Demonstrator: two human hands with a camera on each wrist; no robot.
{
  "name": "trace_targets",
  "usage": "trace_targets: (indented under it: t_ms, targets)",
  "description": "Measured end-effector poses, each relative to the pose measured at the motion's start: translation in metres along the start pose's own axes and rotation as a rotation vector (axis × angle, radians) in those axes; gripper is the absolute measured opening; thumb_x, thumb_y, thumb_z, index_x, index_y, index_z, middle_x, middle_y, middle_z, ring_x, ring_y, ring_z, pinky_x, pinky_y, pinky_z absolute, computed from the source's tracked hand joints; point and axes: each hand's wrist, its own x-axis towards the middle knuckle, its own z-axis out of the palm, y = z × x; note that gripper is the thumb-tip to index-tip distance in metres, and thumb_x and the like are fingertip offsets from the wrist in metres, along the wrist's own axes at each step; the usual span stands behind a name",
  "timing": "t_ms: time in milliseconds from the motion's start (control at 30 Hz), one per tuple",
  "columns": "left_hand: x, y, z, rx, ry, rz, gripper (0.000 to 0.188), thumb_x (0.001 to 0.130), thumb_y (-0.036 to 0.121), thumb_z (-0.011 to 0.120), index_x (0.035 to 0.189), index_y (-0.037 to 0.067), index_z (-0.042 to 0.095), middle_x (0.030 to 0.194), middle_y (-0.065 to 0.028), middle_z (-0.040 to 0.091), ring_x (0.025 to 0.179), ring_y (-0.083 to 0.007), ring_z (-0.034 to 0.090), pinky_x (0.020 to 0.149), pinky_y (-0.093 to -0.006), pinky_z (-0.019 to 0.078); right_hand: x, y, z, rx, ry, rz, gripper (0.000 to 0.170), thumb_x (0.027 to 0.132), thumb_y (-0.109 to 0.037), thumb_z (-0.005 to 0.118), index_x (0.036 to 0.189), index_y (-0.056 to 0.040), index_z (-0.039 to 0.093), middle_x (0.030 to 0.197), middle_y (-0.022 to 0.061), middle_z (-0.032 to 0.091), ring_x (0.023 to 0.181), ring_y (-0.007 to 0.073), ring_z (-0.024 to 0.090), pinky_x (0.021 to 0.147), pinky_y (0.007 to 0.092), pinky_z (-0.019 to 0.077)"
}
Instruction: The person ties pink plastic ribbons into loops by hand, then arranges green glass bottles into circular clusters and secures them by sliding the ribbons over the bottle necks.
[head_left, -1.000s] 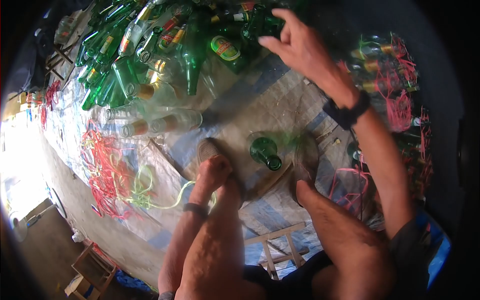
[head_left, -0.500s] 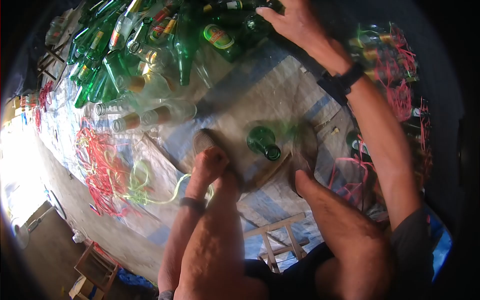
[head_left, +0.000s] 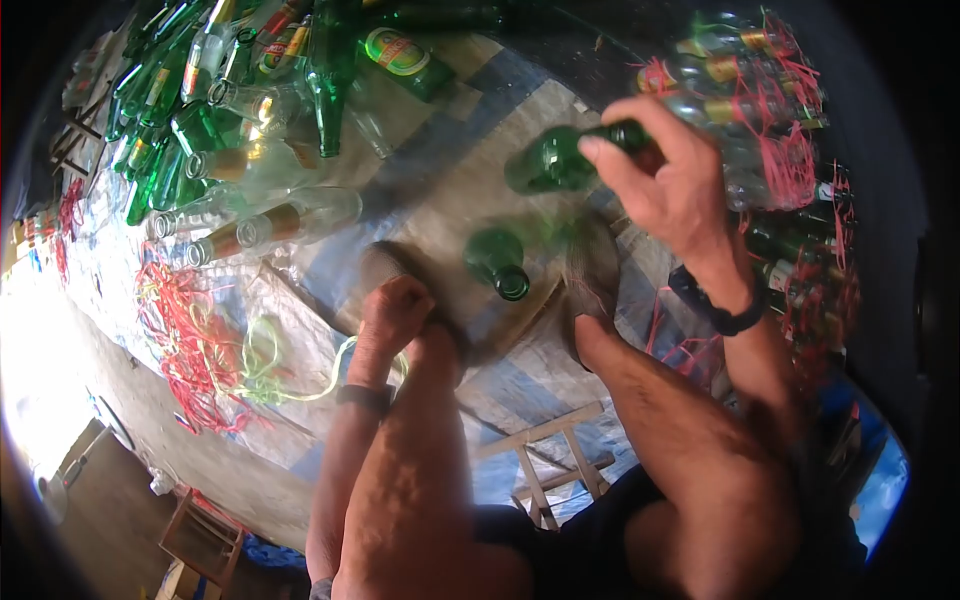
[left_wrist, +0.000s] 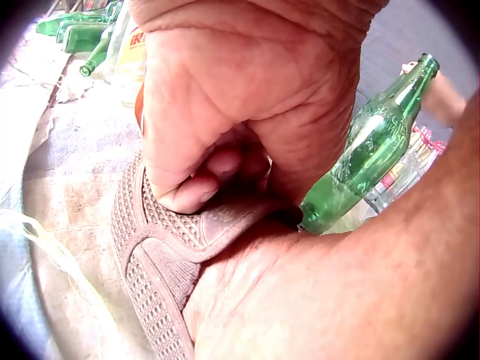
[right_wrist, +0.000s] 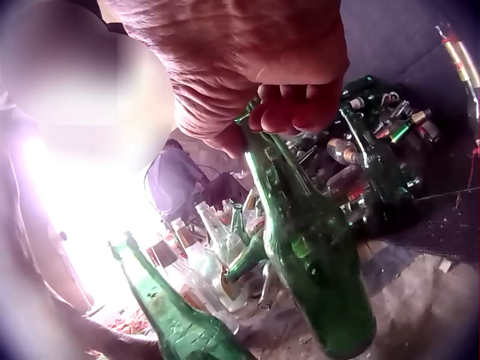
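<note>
My right hand [head_left: 675, 180] grips a green glass bottle [head_left: 548, 160] by its neck, holding it tilted above the sheet beyond my feet. In the right wrist view its fingers curl round the neck and the bottle's body [right_wrist: 322, 277] slants downward. Between my shoes a second green bottle [head_left: 495, 260] stands upright, mouth toward me. My left hand [head_left: 392, 310] is curled and rests on the mesh shoe [head_left: 385, 262] at the ankle. Its fingertips touch the shoe's collar [left_wrist: 191, 229] in the left wrist view; nothing shows between them.
Green and clear bottles [head_left: 325, 75] lie heaped at the back left. Bottles tied with pink string [head_left: 785, 165] line the right side. Loose red string [head_left: 185, 345] and pale green string [head_left: 262, 365] lie at left on the woven sheet [head_left: 440, 165]. A wooden frame [head_left: 535, 455] lies between my legs.
My right hand has come back from the far heap toward my feet and now holds a green bottle by the neck. The left hand stays at the shoe.
</note>
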Motion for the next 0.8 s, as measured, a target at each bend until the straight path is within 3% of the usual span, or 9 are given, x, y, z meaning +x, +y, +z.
trace_targets:
  t_ms: [233, 433, 800]
  targets:
    - [0.0, -0.005, 0.0, -0.004, -0.007, 0.006, 0.013, 0.08, 0.014, 0.08, 0.088, 0.008, 0.072, 0.068, -0.0043, 0.063, 0.06, -0.0137, 0.057, 0.059, -0.0319, 0.0478, -0.037, 0.0, 0.006, 0.034, -0.129, -0.059, 0.023, 0.083, -0.014, 0.083, 0.094, -0.0047, 0.065, 0.077, 0.009, 0.066, 0.058, 0.0224, 0.066, 0.051, 0.0327, 0.0508]
    - [0.0, 0.003, -0.003, 0.046, -0.003, -0.04, 0.012, 0.081, 0.015, 0.08, 0.087, 0.008, 0.072, 0.066, -0.0019, 0.061, 0.061, -0.0114, 0.056, 0.059, -0.0313, 0.0471, -0.048, 0.002, 0.017, -0.014, -0.184, -0.192, 0.026, 0.08, -0.015, 0.083, 0.096, -0.0066, 0.064, 0.087, 0.0096, 0.071, 0.07, 0.032, 0.071, 0.059, 0.0383, 0.0548]
    - [-0.001, 0.0, -0.002, -0.001, -0.008, -0.043, 0.012, 0.081, 0.014, 0.08, 0.087, 0.008, 0.072, 0.066, -0.001, 0.06, 0.061, -0.01, 0.054, 0.059, -0.0304, 0.0464, -0.052, 0.002, 0.012, -0.017, -0.206, -0.238, 0.027, 0.079, -0.015, 0.083, 0.098, -0.0063, 0.066, 0.088, 0.01, 0.071, 0.071, 0.0317, 0.071, 0.06, 0.0383, 0.0559]
